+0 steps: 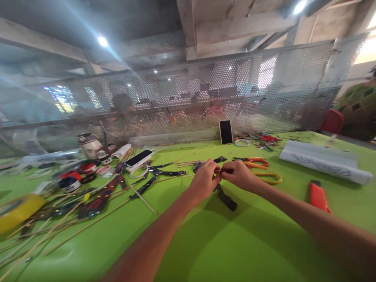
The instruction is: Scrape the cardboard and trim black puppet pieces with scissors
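Observation:
My left hand [205, 178] and my right hand [238, 175] meet fingertip to fingertip above the green table. Both are closed in a pinch, and what lies between the fingers is too small to make out. A dark patterned strip [226, 200] extends below them toward me, with a black end. Another dark patterned piece [198, 166] shows just behind my left hand. Beyond my right hand lie orange-handled scissors [255, 162] and a yellow-handled tool [272, 179].
Thin sticks [143, 199], dark strips, jars [69, 182] and yellow tape [20, 211] crowd the left of the green table [182, 250]. A phone [226, 132] stands behind. At right are a red cutter [319, 196] and a paper roll [326, 162]. A person sits far right.

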A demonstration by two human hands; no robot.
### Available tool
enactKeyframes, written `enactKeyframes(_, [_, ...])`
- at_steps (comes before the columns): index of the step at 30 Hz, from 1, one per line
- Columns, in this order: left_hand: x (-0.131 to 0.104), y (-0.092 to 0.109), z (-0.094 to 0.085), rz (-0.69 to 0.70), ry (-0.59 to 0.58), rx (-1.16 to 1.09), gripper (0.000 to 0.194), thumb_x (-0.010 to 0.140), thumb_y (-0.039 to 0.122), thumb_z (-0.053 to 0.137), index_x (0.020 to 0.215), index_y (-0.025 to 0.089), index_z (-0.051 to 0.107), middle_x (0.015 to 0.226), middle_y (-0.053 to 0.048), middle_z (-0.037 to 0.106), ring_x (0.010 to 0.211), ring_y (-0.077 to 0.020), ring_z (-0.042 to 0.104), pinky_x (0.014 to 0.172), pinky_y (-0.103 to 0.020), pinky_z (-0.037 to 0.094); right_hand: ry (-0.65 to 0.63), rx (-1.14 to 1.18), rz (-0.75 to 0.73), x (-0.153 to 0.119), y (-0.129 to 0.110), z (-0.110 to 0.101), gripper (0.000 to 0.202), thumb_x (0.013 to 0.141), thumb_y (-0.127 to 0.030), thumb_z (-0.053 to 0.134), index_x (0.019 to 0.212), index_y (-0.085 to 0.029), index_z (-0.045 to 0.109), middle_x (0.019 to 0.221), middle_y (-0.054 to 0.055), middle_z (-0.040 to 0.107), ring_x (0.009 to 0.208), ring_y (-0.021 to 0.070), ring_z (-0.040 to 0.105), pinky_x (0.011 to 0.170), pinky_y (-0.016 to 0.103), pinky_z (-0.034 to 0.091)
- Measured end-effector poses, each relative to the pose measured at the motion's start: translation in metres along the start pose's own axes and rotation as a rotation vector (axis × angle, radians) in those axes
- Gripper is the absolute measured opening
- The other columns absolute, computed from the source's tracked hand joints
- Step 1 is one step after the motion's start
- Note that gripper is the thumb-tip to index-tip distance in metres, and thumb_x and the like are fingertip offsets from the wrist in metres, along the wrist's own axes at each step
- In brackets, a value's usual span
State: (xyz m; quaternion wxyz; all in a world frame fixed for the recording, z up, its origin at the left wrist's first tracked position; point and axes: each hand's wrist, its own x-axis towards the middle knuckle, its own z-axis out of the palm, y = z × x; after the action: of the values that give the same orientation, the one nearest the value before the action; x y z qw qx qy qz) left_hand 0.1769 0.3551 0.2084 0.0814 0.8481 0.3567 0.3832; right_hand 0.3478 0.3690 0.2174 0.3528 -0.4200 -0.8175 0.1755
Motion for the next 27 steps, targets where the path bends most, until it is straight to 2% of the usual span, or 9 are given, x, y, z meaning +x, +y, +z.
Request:
enactKeyframes(5, [0.0, 0.009, -0.008, 0.045, -0.019, -0.033, 0.013, 0.085, 0.01, 0.051, 0.093, 0.019, 0.054, 0.097, -0.005, 0.057, 0.088, -0.0187, 0.056, 0.077, -0.029, 0.045, -0.039, 0.039, 0.016, 0.0, -0.014, -0.011, 0.016, 0.068, -0.021, 0.047, 0.054, -0.016, 0.052, 0.051, -0.003, 0.041, 0.052, 0.0099, 0.036, 0.049, 0.023, 0.024])
enactKeyframes(11, [0.008, 0.019, -0.022, 0.031, 0.036, -0.037, 0.007, 0.09, 0.014, 0.05, 0.089, 0.017, 0.056, 0.079, -0.001, 0.054, 0.071, -0.0149, 0.051, 0.066, -0.025, 0.04, -0.065, 0.079, 0.028, 0.001, -0.03, -0.025, 0.014, 0.068, -0.02, 0.046, 0.057, -0.016, 0.055, 0.053, -0.002, 0.047, 0.052, 0.0104, 0.039, 0.05, 0.023, 0.026])
enactKeyframes(16, [0.0, 0.038, -0.028, 0.054, -0.063, -0.041, 0.007, 0.087, 0.011, 0.053, 0.085, 0.019, 0.053, 0.084, -0.001, 0.057, 0.075, -0.0148, 0.052, 0.068, -0.025, 0.041, -0.092, 0.151, 0.052, -0.017, -0.031, -0.03, 0.013, 0.066, -0.02, 0.047, 0.055, -0.017, 0.053, 0.054, -0.003, 0.044, 0.054, 0.0106, 0.037, 0.05, 0.024, 0.026])
enactKeyframes(20, [-0.019, 0.05, -0.021, 0.002, -0.222, -0.023, 0.012, 0.092, 0.015, 0.042, 0.101, 0.021, 0.047, 0.088, -0.003, 0.058, 0.076, -0.0172, 0.053, 0.069, -0.028, 0.042, -0.163, 0.228, 0.083, -0.035, -0.021, -0.03, 0.014, 0.066, -0.02, 0.045, 0.053, -0.017, 0.049, 0.052, -0.004, 0.039, 0.052, 0.0103, 0.035, 0.048, 0.024, 0.025])
enactKeyframes(23, [-0.037, 0.05, -0.008, -0.085, -0.216, -0.004, 0.011, 0.097, 0.021, 0.032, 0.1, 0.021, 0.043, 0.076, -0.001, 0.056, 0.065, -0.0172, 0.051, 0.06, -0.029, 0.04, -0.255, 0.38, 0.163, -0.05, -0.018, -0.027, 0.015, 0.065, -0.021, 0.047, 0.051, -0.018, 0.046, 0.05, -0.004, 0.035, 0.049, 0.0093, 0.031, 0.045, 0.024, 0.023])
enactKeyframes(25, [-0.047, 0.046, 0.001, -0.009, -0.211, 0.045, 0.012, 0.096, 0.019, 0.033, 0.095, 0.021, 0.044, 0.078, -0.004, 0.058, 0.067, -0.0189, 0.053, 0.06, -0.031, 0.042, -0.329, 0.52, 0.252, -0.058, -0.02, -0.024, 0.015, 0.065, -0.022, 0.049, 0.051, -0.018, 0.046, 0.048, -0.004, 0.034, 0.046, 0.0089, 0.03, 0.043, 0.024, 0.021])
enactKeyframes(27, [-0.055, 0.042, 0.007, 0.123, -0.202, 0.107, 0.011, 0.092, 0.015, 0.037, 0.091, 0.02, 0.046, 0.083, -0.007, 0.059, 0.073, -0.0223, 0.055, 0.064, -0.034, 0.045, -0.376, 0.61, 0.31, -0.065, -0.024, -0.021, 0.014, 0.065, -0.023, 0.051, 0.052, -0.018, 0.049, 0.048, -0.004, 0.037, 0.046, 0.0094, 0.031, 0.043, 0.025, 0.022])
